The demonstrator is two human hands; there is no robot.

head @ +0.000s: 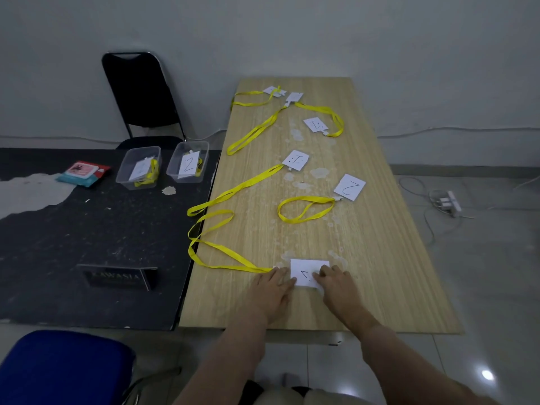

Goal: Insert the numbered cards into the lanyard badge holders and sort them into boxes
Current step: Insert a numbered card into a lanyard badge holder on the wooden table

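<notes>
Low centre, my left hand presses flat, fingers together, at the card edge; my right hand pinches it; upper-left box shows "2".

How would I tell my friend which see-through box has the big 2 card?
Find the dark table left of the long wooden table. At its far end, before the black chair, two clear boxes stand side by side. Pick the right box, nearer the wooden table: its card shows a bold 2, the left box's card looks faint.
</notes>
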